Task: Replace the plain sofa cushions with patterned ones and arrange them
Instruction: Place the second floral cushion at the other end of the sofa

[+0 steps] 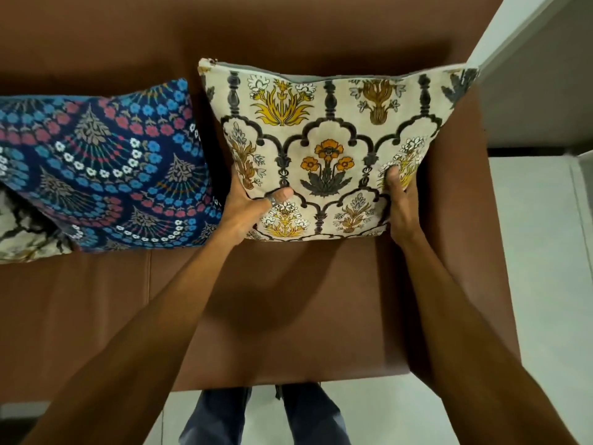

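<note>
A cream cushion (pixel 324 136) printed with yellow and orange flowers and dark arches stands upright against the back of the brown sofa (pixel 288 303), near its right arm. My left hand (pixel 253 210) grips its lower left edge, thumb on the front. My right hand (pixel 401 200) grips its lower right edge, thumb pressed into the fabric. To its left a dark blue cushion (pixel 106 168) with blue, pink and white flowers leans on the backrest. Part of another cream patterned cushion (pixel 25 239) shows at the far left, partly under the blue one.
The sofa's right arm (pixel 462 194) runs beside the cream cushion. Pale tiled floor (pixel 545 268) lies to the right, with a white wall (pixel 529 75) behind. My legs in dark trousers (pixel 266 415) stand at the seat's front edge.
</note>
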Action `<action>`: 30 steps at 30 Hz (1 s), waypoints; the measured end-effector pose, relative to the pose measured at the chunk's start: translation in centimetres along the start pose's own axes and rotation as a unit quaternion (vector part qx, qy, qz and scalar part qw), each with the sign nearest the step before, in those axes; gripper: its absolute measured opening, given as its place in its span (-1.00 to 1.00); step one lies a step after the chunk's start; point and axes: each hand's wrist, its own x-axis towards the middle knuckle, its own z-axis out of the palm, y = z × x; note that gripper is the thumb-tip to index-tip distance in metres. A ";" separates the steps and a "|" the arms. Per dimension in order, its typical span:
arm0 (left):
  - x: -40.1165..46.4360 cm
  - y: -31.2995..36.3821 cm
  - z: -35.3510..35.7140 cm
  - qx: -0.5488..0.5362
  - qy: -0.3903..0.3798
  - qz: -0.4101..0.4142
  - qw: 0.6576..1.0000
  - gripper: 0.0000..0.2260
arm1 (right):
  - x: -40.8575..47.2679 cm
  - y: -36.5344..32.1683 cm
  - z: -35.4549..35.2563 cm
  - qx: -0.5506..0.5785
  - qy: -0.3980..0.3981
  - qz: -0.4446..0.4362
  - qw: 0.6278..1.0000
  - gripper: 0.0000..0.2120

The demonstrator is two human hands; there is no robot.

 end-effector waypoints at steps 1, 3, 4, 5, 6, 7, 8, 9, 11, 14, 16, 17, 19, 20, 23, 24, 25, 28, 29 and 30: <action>-0.8 0.6 0.0 -0.015 -0.001 -0.008 1.000 0.25 | -0.5 -1.3 -0.1 0.000 -0.002 -0.007 1.000 -0.01; -3.3 1.5 -0.2 -0.054 -0.017 -0.018 0.998 0.33 | -1.8 -4.3 -0.3 -0.001 0.021 -0.034 0.999 -0.08; -4.7 1.7 -0.3 -0.084 -0.023 -0.020 0.996 0.28 | -2.5 -5.7 -0.7 -0.003 0.033 -0.054 0.998 -0.18; -6.0 1.7 -0.2 -0.114 -0.024 -0.025 0.993 0.21 | -3.1 -7.2 -1.2 -0.011 0.042 -0.073 0.996 -0.28; -7.2 1.4 0.0 -0.135 -0.022 -0.039 0.990 0.15 | -3.7 -8.9 -1.6 -0.021 0.045 -0.093 0.994 -0.36; -8.3 1.2 0.5 -0.154 -0.020 -0.057 0.986 0.11 | -4.3 -10.8 -1.8 -0.040 0.039 -0.116 0.992 -0.42; -9.1 1.0 1.2 -0.172 -0.018 -0.081 0.982 0.05 | -4.6 -12.6 -2.1 -0.070 0.028 -0.139 0.987 -0.46; -9.6 0.8 2.1 -0.189 -0.021 -0.104 0.976 -0.02 | -4.6 -14.0 -2.3 -0.102 0.011 -0.160 0.982 -0.48; -9.4 0.3 4.0 -0.212 -0.032 -0.118 0.970 -0.18 | -3.4 -15.6 -2.5 -0.162 -0.016 -0.170 0.972 -0.48; -7.5 0.0 6.5 -0.220 -0.025 -0.107 0.969 -0.37 | -1.0 -15.8 -2.2 -0.240 -0.032 -0.151 0.958 -0.40; -5.9 0.1 7.5 -0.223 -0.014 -0.102 0.969 -0.37 | 0.6 -15.0 -1.9 -0.248 -0.031 -0.149 0.957 -0.40; -5.0 -0.2 7.8 -0.223 -0.004 -0.091 0.971 -0.35 | 1.4 -14.3 -1.8 -0.241 -0.029 -0.155 0.958 -0.39; -3.2 -0.9 8.0 -0.214 0.014 -0.072 0.974 -0.36 | 2.6 -12.8 -1.6 -0.223 -0.023 -0.169 0.960 -0.37; -2.6 -1.1 8.0 -0.209 0.019 -0.068 0.975 -0.37 | 3.0 -12.1 -1.7 -0.216 -0.017 -0.175 0.961 -0.35; -2.0 -2.1 8.1 -0.201 0.021 -0.049 0.978 -0.30 | 3.4 -10.4 -1.6 -0.200 0.006 -0.190 0.961 -0.22; -2.1 -2.3 8.0 -0.200 0.022 -0.037 0.979 -0.25 | 3.2 -10.1 -1.5 -0.202 0.020 -0.203 0.958 -0.16; -2.3 -2.4 7.9 -0.200 0.022 -0.019 0.979 -0.18 | 2.8 -9.6 -1.4 -0.215 0.054 -0.217 0.951 -0.12; -4.6 -2.5 6.3 -0.176 0.065 -0.016 0.982 0.13 | -0.8 -8.0 0.1 -0.265 0.215 -0.301 0.890 -0.20; -5.7 -2.8 5.1 -0.144 0.096 -0.023 0.985 0.21 | -2.7 -7.6 1.3 -0.264 0.246 -0.336 0.870 -0.27; -6.9 -3.5 3.5 -0.102 0.131 -0.014 0.986 0.22 | -4.6 -7.1 2.7 -0.255 0.249 -0.365 0.860 -0.35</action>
